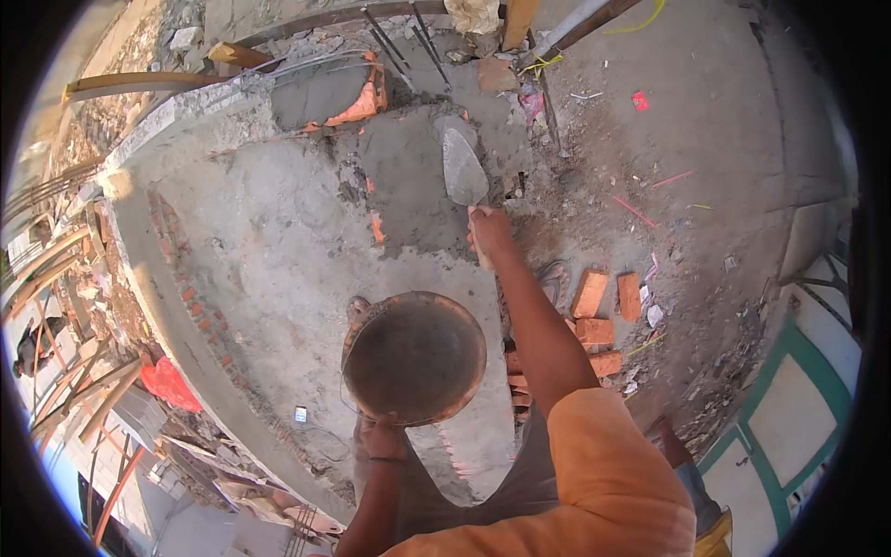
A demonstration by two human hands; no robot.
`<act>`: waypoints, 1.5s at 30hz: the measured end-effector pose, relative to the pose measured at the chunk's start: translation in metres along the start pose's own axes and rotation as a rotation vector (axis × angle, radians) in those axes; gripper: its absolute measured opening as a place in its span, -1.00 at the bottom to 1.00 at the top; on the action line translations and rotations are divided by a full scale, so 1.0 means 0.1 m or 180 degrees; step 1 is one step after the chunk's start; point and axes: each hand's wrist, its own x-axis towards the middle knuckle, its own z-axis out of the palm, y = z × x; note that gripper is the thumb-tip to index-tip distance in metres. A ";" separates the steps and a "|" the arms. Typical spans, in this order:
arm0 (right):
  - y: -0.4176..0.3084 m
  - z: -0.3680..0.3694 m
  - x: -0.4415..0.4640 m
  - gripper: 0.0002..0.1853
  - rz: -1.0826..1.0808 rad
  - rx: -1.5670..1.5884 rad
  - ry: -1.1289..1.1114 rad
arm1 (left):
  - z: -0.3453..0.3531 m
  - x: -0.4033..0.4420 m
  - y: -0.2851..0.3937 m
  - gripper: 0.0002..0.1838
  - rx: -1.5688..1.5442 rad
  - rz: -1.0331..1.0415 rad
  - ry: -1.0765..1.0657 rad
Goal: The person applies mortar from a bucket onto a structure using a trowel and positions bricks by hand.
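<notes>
Orange sleeve [613, 464] cloth fills the lower right, nearest the camera, and the right arm reaches up from it. At its end the right hand [489, 232] is closed around the handle of a trowel [464, 167]. The trowel's grey, smeared blade points away from the person, over a patch of wet mortar [404, 176] spread on a wide concrete slab [269, 241]; whether the blade touches the mortar cannot be told.

The left hand [383, 436] grips the near rim of a round basin [415, 357], between the person and the mortar patch. The basin's inside is grey, and how much it holds is unclear. A foot [358, 307] shows just beyond the basin's left edge, and a sandal [554, 281] lies partly behind the right forearm.

Loose orange bricks [589, 294] lie on the ground to the right of the slab, some of them partly hidden by the forearm. Past the mortar patch, thin metal rods [429, 46] stick out, and to their left is a brick block [320, 93] with mortar on top and a bare orange edge. Red plastic [170, 383] lies beyond the slab's left side. At the lower right, another person's leg [676, 446] is near a green-framed door [789, 408].
</notes>
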 end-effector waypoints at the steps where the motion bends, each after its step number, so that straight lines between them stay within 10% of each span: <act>1: 0.03 0.04 0.04 -0.64 -0.0316 -0.0365 0.0233 | 0.01 0.01 -0.01 -0.68 0.0018 -0.0011 -0.0023; 8: -0.68 0.21 0.32 -0.59 -0.1092 -0.1472 0.0704 | -0.06 0.09 -0.03 -0.71 0.0238 0.0398 -0.0186; 21: -0.05 -0.13 -0.14 -0.62 0.0152 0.1438 0.0218 | -0.20 0.06 0.21 -0.76 0.0323 0.0501 0.0320; 30: -0.34 -0.86 0.33 -0.64 0.0528 0.1542 -0.1102 | -0.21 0.12 0.04 -0.77 0.0420 0.0315 0.0221; 40: -0.92 -0.68 0.72 -0.62 -0.0652 -0.1585 -0.0706 | -0.12 0.13 -0.09 -0.71 0.0250 0.0288 0.0156; 43: -0.47 -0.64 0.91 -0.60 -0.2548 -0.3383 -0.0493 | -0.13 0.08 -0.07 -0.74 0.0323 0.0189 0.0009; 45: -0.52 -0.55 0.46 -0.59 -0.1869 -0.3250 -0.0660 | -0.17 0.12 -0.12 -0.75 0.0108 0.0219 -0.0034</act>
